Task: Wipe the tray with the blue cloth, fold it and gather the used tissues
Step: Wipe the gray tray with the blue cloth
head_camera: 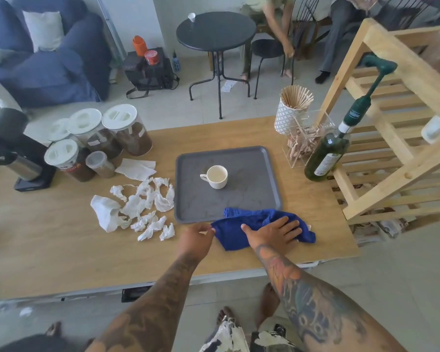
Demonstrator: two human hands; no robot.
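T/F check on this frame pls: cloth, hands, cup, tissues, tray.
1. The blue cloth lies partly over the near edge of the tray. True.
2. The right hand rests flat on the cloth. True.
3. The left hand holds a tissue. False: it pinches the cloth's left corner.
4. The cup stands on the wooden table beside the tray. False: it stands on the tray.
5. The crumpled tissues lie left of the tray. True.
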